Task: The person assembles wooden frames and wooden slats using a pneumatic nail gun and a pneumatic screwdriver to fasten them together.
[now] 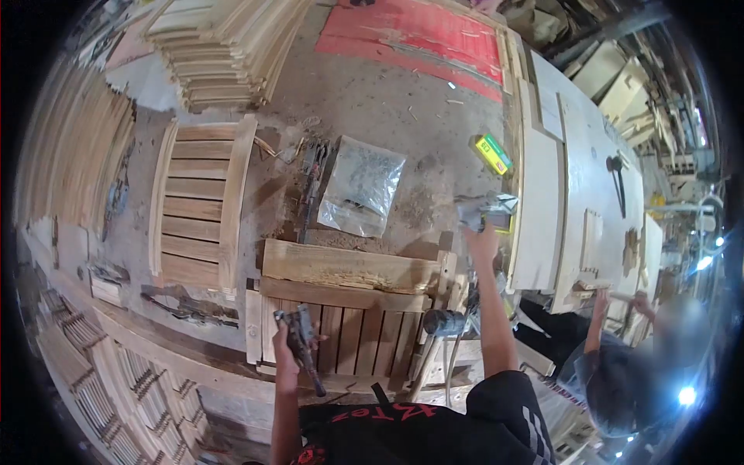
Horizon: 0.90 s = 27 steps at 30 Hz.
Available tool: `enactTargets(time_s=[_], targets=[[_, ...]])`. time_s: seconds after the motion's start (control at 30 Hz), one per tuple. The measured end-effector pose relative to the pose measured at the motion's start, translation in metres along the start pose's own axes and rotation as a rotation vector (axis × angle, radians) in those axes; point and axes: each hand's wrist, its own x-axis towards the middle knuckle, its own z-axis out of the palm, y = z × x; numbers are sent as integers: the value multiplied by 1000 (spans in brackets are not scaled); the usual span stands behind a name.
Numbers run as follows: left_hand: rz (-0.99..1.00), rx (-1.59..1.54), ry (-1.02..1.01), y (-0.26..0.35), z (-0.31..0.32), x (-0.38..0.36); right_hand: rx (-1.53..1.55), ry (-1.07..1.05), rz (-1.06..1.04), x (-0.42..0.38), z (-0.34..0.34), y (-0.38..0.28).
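Note:
My left hand (284, 353) is closed around a dark metal tool, which looks like a pneumatic staple gun (301, 341), above a slatted wooden panel (364, 341). My right hand (482, 242) is stretched out to the right side of the bench, its fingers closed by a blurred grey and shiny item (484, 208); what exactly they grip cannot be made out. A yellow and green box (494, 153) lies just beyond that hand. Between my hands, farther up, is a clear plastic bag (363, 184) with small contents.
A second slatted panel (194, 201) lies to the left, near stacked wooden slats (225, 54). A black-headed mallet (444, 322) rests by the near panel. A red sheet (418, 43) covers the far bench. At the right, another person (620, 380) works at a pale board (589, 178).

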Motion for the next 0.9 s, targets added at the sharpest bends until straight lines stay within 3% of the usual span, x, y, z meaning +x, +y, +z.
enactTargets(time_s=[0.07,0.1,0.2,0.27,0.33,0.4,0.47,0.57,0.73,0.83,0.9], targets=[[0,64,44,-1,22,4,-57,-6,16,5,-9,18],[-43,119,44,11,51,2,-200,44,-56,-4,-23,10],[-90,83,-25,3,87,22,-7,222,-368,-43,-58,-8],[-64,138,-11,-5,115,44,295,-287,-223,-98,-110,-52],[-60,182,11,-11,140,64,343,-569,-247,-142,-108,-62],[-126,146,-9,-16,178,79,437,-684,-343,-189,-106,-75],[-130,117,-98,-24,204,95,279,-763,-359,-214,-117,-95],[-160,121,-217,-36,234,124,215,-410,-259,-222,-93,-92],[-212,170,-396,-53,278,184,504,-124,-287,-167,-73,-84],[-66,299,-433,-60,306,227,511,-25,-313,-124,-63,-88],[87,661,-354,-48,325,241,470,26,-305,-98,-54,-90]])
